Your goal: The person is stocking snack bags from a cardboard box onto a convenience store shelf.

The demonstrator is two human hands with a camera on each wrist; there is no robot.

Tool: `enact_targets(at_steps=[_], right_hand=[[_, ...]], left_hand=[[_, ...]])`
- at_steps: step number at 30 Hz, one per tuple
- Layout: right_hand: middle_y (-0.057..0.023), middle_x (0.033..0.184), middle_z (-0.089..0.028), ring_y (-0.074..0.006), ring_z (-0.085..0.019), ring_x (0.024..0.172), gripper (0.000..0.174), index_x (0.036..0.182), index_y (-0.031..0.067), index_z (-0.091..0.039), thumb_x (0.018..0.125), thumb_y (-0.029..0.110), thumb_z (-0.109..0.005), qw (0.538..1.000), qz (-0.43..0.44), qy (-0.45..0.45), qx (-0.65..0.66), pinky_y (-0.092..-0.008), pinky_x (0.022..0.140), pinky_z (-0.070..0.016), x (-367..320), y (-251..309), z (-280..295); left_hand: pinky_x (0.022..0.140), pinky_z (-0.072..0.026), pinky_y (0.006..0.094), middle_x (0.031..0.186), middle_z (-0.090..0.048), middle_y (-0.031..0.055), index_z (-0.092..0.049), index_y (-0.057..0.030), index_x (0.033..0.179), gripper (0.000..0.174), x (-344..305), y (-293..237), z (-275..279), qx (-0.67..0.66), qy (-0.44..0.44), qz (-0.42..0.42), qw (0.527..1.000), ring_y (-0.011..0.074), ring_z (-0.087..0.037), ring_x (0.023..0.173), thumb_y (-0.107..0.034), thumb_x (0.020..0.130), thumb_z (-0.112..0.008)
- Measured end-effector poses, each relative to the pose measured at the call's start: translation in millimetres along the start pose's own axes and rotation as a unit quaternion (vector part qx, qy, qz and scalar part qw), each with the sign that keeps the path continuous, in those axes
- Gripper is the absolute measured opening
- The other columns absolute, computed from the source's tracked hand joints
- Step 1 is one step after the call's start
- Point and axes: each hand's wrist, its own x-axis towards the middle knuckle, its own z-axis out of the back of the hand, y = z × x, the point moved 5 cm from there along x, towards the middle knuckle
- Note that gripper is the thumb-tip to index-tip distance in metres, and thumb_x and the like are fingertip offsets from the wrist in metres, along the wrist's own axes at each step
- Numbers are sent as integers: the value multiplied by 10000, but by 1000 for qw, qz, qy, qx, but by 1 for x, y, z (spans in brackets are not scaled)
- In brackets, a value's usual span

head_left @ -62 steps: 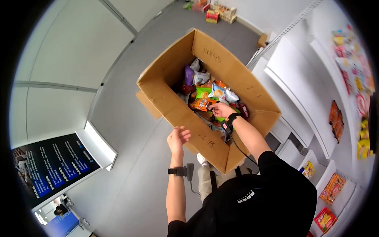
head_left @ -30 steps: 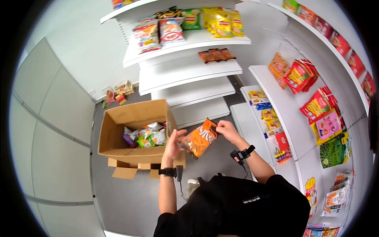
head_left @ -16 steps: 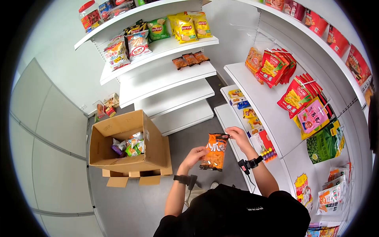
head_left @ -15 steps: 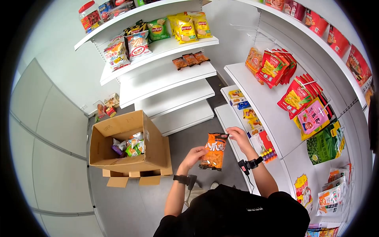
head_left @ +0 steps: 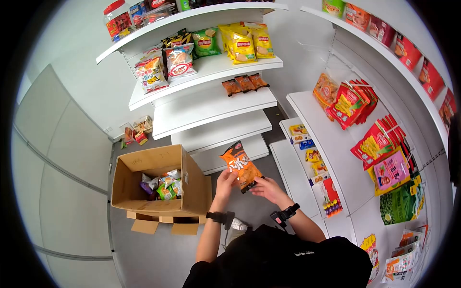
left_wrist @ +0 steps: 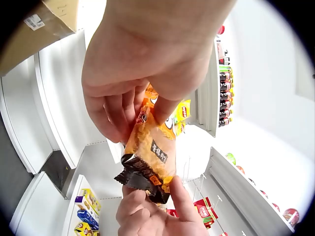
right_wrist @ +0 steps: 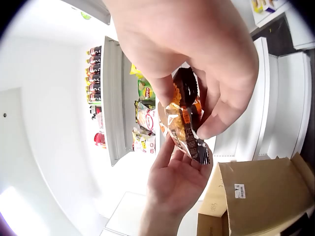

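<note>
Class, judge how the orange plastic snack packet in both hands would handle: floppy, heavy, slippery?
Probably light: the orange plastic snack packet is held by fingertip pinches of the left hand and right hand alone. Likely floppy: its film creases at the grip. The glossy surface may slip.

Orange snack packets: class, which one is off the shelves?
The large orange packet, pinched between the left hand and right hand; the three small orange packets lie on a shelf.

The orange snack bag of crinkled plastic film (head_left: pixel 240 165) looks glossy, its black crimped end shiny too; the open brown cardboard box (head_left: pixel 153 206) is matt and papery; the white shelves (head_left: pixel 216 101) appear smooth, painted, faintly sheeny.
</note>
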Motion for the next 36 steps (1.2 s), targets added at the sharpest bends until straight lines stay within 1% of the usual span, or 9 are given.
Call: enact_targets(at_steps=[8, 11, 15, 19, 25, 29, 31, 34, 36], right_hand=[[-91, 907, -607, -176, -602, 784, 276, 1021, 31, -523, 850, 241, -577, 999, 26, -34, 8, -298, 696, -497, 112, 7, -10], [-75, 864, -596, -172, -576, 764, 245, 993, 39, -525, 844, 227, -574, 998, 16, -52, 25, -300, 680, -484, 157, 26, -11], [-76, 865, -598, -185, -561, 779, 251, 984, 42, -538, 826, 231, -584, 999, -18, -16, 37, -292, 670, -468, 238, 57, 4], [-71, 866, -577, -194, -561, 761, 307, 1002, 52, -514, 806, 268, -611, 998, -41, -41, 29, -287, 579, -460, 348, 88, 23], [-74, 887, -546, -197, -549, 760, 301, 1022, 91, -510, 805, 281, -600, 993, -72, -80, 54, -272, 556, -456, 480, 129, 31], [-91, 881, -561, -213, -555, 757, 288, 1042, 98, -506, 831, 271, -597, 996, -25, -42, 72, -275, 594, -503, 555, 146, 37], [-131, 929, -601, -237, -593, 823, 298, 1035, 41, -506, 845, 246, -609, 991, 27, -80, 105, -277, 659, -528, 565, 160, 30], [-138, 995, -605, -221, -599, 920, 297, 1073, -12, -492, 857, 165, -590, 947, 269, 39, -171, -277, 735, -525, 631, 174, 66], [-137, 1126, -551, -243, -518, 1074, 292, 1117, -13, -483, 892, 165, -533, 979, 201, 11, -11, -314, 914, -472, 596, 186, 33]], left_hand=[[802, -460, 307, 1042, -600, 52, -473, -36, 1210, 398, 76, -16, 55, 35, 38, 14, 999, 150, -582, 938, -230, 878, -572], [821, -449, 331, 1076, -591, 53, -455, -38, 1245, 442, 86, -39, 74, 79, -20, 13, 997, 168, -574, 965, -247, 874, -573], [822, -443, 312, 1097, -589, 45, -481, -42, 1208, 414, 112, -56, 109, 53, -28, -25, 998, 167, -579, 961, -259, 871, -582], [784, -444, 282, 1032, -603, 50, -525, -10, 1153, 393, 126, -88, 128, 31, -70, -82, 994, 148, -585, 915, -253, 853, -601], [779, -451, 261, 1032, -620, 52, -540, -19, 1124, 303, 161, -115, 159, 6, -132, -165, 977, 136, -594, 890, -190, 874, -569], [770, -467, 261, 1039, -619, 76, -535, -13, 1125, 290, 187, -94, 176, -4, -145, -186, 972, 149, -598, 892, -172, 883, -561], [764, -474, 259, 1035, -620, 78, -532, -10, 1127, 286, 190, -80, 179, -8, -142, -185, 972, 148, -600, 885, -168, 889, -555], [754, -482, 253, 1030, -624, 79, -532, -10, 1122, 278, 202, -57, 193, -14, -142, -178, 974, 151, -609, 872, -168, 894, -550], [766, -460, 253, 1037, -618, 62, -540, -19, 1123, 289, 204, -54, 202, -8, -147, -175, 973, 150, -602, 898, -183, 886, -563]])
